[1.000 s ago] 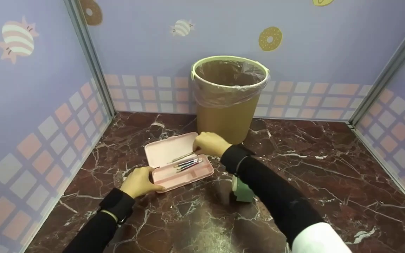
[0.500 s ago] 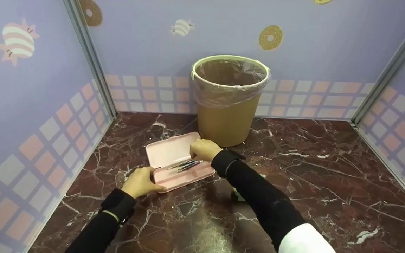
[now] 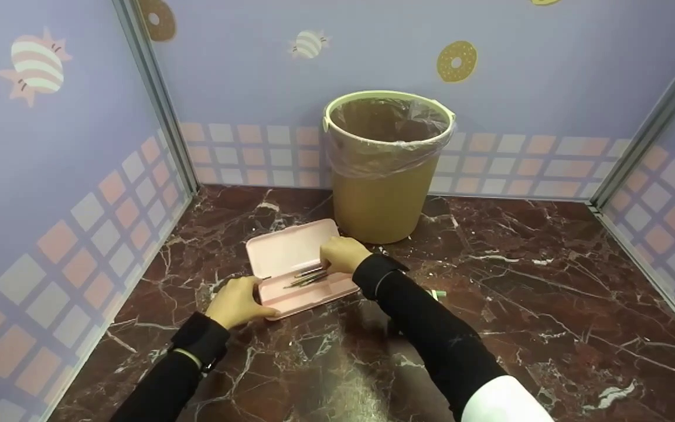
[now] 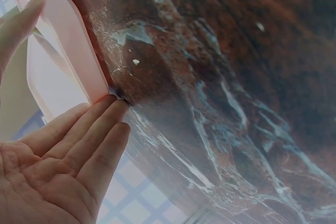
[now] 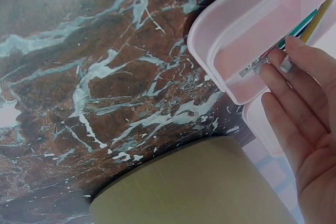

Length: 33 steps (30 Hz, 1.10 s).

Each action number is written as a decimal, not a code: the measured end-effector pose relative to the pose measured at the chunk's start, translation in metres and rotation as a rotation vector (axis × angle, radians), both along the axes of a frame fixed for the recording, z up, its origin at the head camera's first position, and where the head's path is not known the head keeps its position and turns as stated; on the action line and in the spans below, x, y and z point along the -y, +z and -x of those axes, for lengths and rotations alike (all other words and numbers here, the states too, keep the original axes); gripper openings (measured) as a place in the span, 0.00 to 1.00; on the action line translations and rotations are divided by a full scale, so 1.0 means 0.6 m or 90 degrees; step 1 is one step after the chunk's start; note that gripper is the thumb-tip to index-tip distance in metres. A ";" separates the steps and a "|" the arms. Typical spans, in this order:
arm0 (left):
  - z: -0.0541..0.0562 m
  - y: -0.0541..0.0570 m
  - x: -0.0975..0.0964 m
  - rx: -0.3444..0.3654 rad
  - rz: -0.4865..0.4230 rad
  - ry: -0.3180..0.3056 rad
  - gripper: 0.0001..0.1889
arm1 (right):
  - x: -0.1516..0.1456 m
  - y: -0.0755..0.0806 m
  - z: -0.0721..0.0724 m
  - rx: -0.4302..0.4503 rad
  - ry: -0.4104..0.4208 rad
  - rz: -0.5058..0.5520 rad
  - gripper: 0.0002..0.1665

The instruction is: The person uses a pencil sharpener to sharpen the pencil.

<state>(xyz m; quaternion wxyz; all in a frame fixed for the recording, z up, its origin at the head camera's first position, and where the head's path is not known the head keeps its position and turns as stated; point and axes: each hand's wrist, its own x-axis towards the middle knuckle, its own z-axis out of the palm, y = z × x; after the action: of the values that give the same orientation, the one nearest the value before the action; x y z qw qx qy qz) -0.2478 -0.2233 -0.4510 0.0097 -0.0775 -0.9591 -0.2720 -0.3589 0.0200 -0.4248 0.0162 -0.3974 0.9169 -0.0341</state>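
A pink pencil case (image 3: 299, 302) lies open on the marbled surface, its lid (image 3: 282, 252) tipped back. My left hand (image 3: 235, 302) holds the case by its left end, thumb at the front corner; in the left wrist view the fingers (image 4: 100, 135) lie nearly straight against the outside. Several pencils (image 3: 308, 278) rest together in the rear compartment. Over their right ends is my right hand (image 3: 344, 255). In the right wrist view its thumb and fingers pinch a yellow pencil (image 5: 318, 20) near its metal-banded end, beside a green pencil (image 5: 304, 23).
Just behind the case stands a tan trash bin (image 3: 375, 205) lined with a clear bag. A green and white object (image 3: 440, 294) is mostly hidden under my right sleeve. Patterned panels (image 3: 244, 70) close off the back and both sides.
The right hand has come down and slightly toward me from the lid to the rear compartment, bringing a pencil in beside the others. The left hand stays on the case.
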 end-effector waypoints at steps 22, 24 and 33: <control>0.001 -0.001 0.001 -0.011 0.003 0.001 0.28 | 0.000 -0.009 -0.004 -0.066 0.011 -0.069 0.05; 0.001 0.000 0.001 -0.007 -0.004 0.000 0.27 | 0.000 -0.010 -0.004 -0.068 0.013 -0.071 0.06; 0.000 0.000 0.001 -0.010 0.003 -0.001 0.28 | 0.000 -0.012 -0.002 -0.080 0.018 -0.079 0.05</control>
<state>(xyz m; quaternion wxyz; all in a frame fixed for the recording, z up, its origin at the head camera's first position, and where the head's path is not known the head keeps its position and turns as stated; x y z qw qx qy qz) -0.2480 -0.2241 -0.4508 0.0172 -0.0801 -0.9595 -0.2695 -0.3577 0.0199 -0.4322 -0.0162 -0.4096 0.9109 0.0479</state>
